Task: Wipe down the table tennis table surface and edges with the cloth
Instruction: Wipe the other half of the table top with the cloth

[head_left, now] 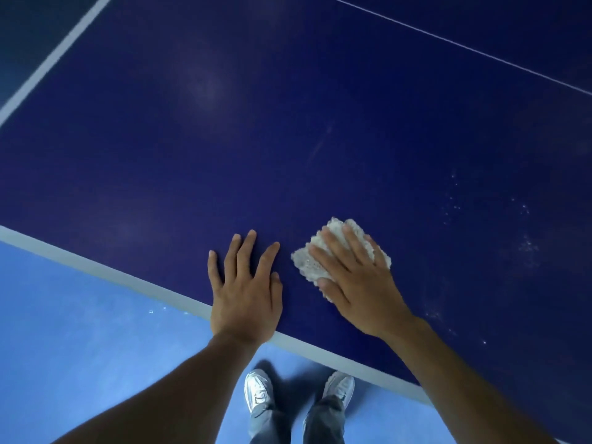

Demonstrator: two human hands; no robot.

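Cloth: a crumpled white cloth (306,265) lay flat on the dark blue desk (288,139), near the desk's near edge and right of the middle of the view.
Right hand: the right hand (355,280) lay palm-down on top of the cloth with its fingers straight and slightly spread, pressing the cloth rather than curling round it. The cloth showed past the fingertips, beside the thumb and at the little-finger side.
Left hand: the left hand (246,290) rested palm-down on the bare desk with its fingers straight and fanned, holding nothing. Its wrist sat over the desk's near edge.
Cloth and left hand: the cloth lay just beside the left hand's forefinger and thumb, apart from them, with a narrow strip of blue between.
Edge line: a pale border line (96,267) ran along the desk's near edge, passing under the left wrist.
Other lines: a broad white line (54,59) crossed the upper left corner and a thin white line (464,46) crossed the upper right.
Specks: pale specks (528,248) were scattered over the desk, right of the right hand.
Floor: a lighter blue floor (80,347) showed below the desk edge.
Feet: two white shoes (258,392) and grey trouser legs (323,421) stood on the floor between the forearms.
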